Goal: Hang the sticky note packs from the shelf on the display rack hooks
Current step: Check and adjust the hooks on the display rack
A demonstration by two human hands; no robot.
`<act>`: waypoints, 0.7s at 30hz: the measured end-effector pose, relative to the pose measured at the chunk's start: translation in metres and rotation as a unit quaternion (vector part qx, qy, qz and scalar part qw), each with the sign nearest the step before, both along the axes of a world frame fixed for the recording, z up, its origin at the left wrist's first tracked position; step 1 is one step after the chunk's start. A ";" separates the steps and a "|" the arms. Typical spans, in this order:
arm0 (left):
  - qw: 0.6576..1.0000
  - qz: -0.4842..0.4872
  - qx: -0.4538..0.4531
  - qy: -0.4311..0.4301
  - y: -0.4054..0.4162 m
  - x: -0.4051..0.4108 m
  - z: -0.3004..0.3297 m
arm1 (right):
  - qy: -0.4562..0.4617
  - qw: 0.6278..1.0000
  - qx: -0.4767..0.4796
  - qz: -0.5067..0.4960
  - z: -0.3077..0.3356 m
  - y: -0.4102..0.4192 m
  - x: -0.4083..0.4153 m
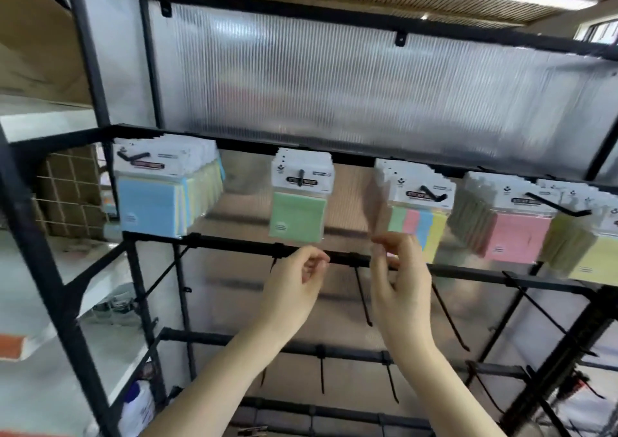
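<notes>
Five hanging bunches of sticky note packs: blue (150,202) at nine o'clock, green (297,215) near centre, multicolour (418,222), pink (515,239), yellow (588,256) toward three o'clock. Two hands, left (294,289) and right (398,279), at six.

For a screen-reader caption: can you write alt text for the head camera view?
Two bare hands, left hand and right hand, are raised with loosely curled fingers, holding nothing, below a black display rack. Green, blue, multicolour, pink and yellow sticky note packs hang on its hooks.
</notes>
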State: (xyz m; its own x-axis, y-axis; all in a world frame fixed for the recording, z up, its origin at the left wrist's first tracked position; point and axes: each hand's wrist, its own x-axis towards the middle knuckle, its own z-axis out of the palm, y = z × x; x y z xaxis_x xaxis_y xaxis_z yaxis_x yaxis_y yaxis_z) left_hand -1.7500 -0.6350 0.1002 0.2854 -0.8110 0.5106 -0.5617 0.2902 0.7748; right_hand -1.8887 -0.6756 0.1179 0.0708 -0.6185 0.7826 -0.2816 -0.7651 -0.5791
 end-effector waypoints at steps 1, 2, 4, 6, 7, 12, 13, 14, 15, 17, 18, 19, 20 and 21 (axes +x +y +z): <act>1.000 0.001 0.012 -0.005 0.012 0.014 -0.003 | 0.011 1.000 0.012 0.014 -0.002 0.009 0.014; 1.000 0.000 0.026 -0.005 0.022 0.026 -0.007 | 0.024 0.999 0.021 0.023 -0.004 0.016 0.026; 0.998 0.010 0.054 -0.012 0.046 0.056 -0.015 | 0.048 0.997 0.040 0.047 -0.008 0.035 0.057; 0.997 0.025 0.071 -0.015 0.071 0.087 -0.020 | 0.071 0.992 0.057 0.085 -0.011 0.056 0.089; 0.997 0.029 0.073 -0.005 0.083 0.100 -0.021 | 0.082 0.989 0.060 0.105 -0.012 0.066 0.104; 0.991 0.097 0.086 0.016 0.145 0.176 -0.030 | 0.141 0.971 0.064 0.184 -0.019 0.113 0.186; 0.989 0.117 0.091 0.019 0.159 0.194 -0.033 | 0.145 0.967 0.064 0.201 -0.021 0.124 0.205; 0.986 0.135 0.097 0.018 0.170 0.209 -0.035 | 0.145 0.963 0.064 0.217 -0.023 0.133 0.219; 0.982 0.152 0.106 0.018 0.181 0.222 -0.036 | 0.148 0.960 0.063 0.231 -0.025 0.140 0.233; 0.974 0.189 0.119 0.023 0.204 0.250 -0.039 | 0.162 0.949 0.066 0.264 -0.032 0.155 0.263; 0.969 0.209 0.126 0.026 0.217 0.263 -0.043 | 0.173 0.941 0.069 0.282 -0.038 0.162 0.279; 0.964 0.228 0.135 0.023 0.227 0.275 -0.045 | 0.184 0.935 0.074 0.294 -0.043 0.167 0.292; 0.959 0.244 0.145 0.019 0.236 0.285 -0.048 | 0.194 0.930 0.078 0.303 -0.049 0.171 0.304; 0.952 0.264 0.152 0.012 0.247 0.297 -0.051 | 0.204 0.924 0.081 0.314 -0.055 0.177 0.319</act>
